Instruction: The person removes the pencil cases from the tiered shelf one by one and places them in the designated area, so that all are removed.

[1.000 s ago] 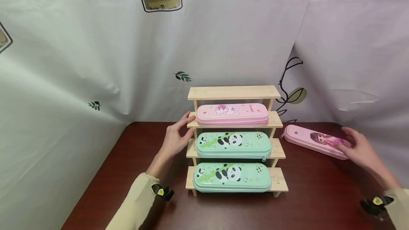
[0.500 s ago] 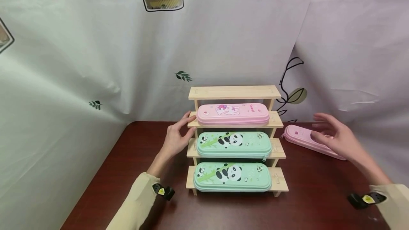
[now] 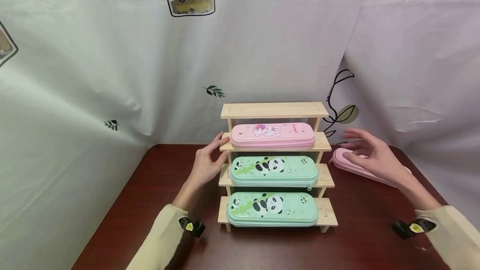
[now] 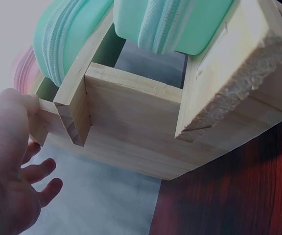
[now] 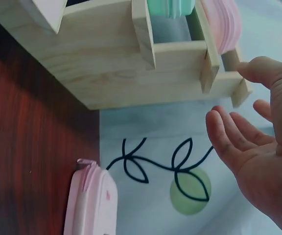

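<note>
A stepped wooden stand (image 3: 273, 111) sits in the middle of the table. My left hand (image 3: 204, 163) pinches the left end of its second-highest step between thumb and forefinger; the other fingers hang free in the left wrist view. That step bears a pink rabbit pencil case (image 3: 281, 135). Below it lie an upper green panda pencil case (image 3: 275, 170) and a lower green panda pencil case (image 3: 271, 209). My right hand (image 3: 375, 157), fingers loosely bent and holding nothing, hovers over another pink pencil case (image 5: 94, 203) on the table, partly hiding it in the head view.
The dark red-brown table (image 3: 262, 247) extends around the stand. A pale curtain (image 3: 285, 41) with printed plants hangs close behind and beside it. The stand's top board carries no pencil case.
My right hand has let go of the pink pencil case on the table and moved left toward the stand. That case stays where it lay. My left hand has held its place.
</note>
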Tool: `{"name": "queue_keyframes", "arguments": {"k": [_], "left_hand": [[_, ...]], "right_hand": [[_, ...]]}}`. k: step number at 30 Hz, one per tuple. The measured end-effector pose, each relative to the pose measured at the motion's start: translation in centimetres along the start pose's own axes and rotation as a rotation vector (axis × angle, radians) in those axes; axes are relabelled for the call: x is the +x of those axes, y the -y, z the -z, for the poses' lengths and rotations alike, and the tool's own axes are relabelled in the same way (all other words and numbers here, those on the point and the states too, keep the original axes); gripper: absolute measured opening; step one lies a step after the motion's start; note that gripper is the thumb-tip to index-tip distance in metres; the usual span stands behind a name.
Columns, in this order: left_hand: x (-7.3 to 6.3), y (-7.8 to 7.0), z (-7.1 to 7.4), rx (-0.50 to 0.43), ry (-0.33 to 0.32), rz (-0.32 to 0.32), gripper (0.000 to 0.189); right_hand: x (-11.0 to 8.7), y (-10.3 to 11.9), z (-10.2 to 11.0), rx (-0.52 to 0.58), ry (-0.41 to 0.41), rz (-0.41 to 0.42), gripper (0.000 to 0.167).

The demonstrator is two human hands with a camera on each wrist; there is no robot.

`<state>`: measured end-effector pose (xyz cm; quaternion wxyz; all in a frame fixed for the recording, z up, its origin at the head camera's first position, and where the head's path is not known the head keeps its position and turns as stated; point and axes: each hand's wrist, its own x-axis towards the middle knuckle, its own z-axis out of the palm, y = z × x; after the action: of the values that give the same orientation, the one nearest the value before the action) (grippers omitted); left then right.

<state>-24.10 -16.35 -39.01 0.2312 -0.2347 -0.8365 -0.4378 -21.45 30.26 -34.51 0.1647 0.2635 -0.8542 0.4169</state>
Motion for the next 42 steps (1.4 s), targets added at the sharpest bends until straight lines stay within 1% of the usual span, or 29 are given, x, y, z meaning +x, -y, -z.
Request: {"name": "queue_keyframes", "arguments": {"k": [7, 11, 15, 21, 26, 30, 34, 37, 42], "left_hand": [[0.0, -0.1, 0.0, -0.002, -0.002, 0.006, 0.042], [0.0, -0.1, 0.0, 0.000, -0.006, 0.004, 0.042], [0.0, -0.1, 0.0, -0.001, -0.009, -0.003, 0.042], [-0.1, 0.0, -0.1, -0.003, -0.011, -0.004, 0.042], [0.0, -0.1, 0.0, -0.003, -0.012, -0.011, 0.042], [0.0, -0.1, -0.1, -0.005, -0.012, -0.012, 0.042], [0.0, 0.0, -0.1, -0.008, -0.011, -0.010, 0.042], [0.0, 0.0, -0.1, -0.006, -0.009, -0.006, 0.043], [0.0, 0.0, -0.1, -0.005, -0.011, -0.007, 0.042]], "right_hand": [[0.7, 1.3, -0.7, 0.005, -0.012, 0.010, 0.065], [1.5, 2.0, -1.3, 0.010, -0.011, 0.061, 0.066], [2.4, 2.4, -1.8, 0.013, 0.010, 0.115, 0.068], [3.3, 2.9, -2.5, 0.032, 0.052, 0.151, 0.070], [3.9, 3.3, -2.8, 0.044, 0.077, 0.150, 0.069], [4.3, 3.5, -3.1, 0.003, 0.087, 0.122, 0.068], [4.9, 3.5, -3.3, -0.036, 0.114, 0.107, 0.069], [5.2, 3.4, -3.5, -0.031, 0.135, 0.108, 0.067], [5.7, 3.3, -3.6, -0.021, 0.145, 0.127, 0.065]]}}
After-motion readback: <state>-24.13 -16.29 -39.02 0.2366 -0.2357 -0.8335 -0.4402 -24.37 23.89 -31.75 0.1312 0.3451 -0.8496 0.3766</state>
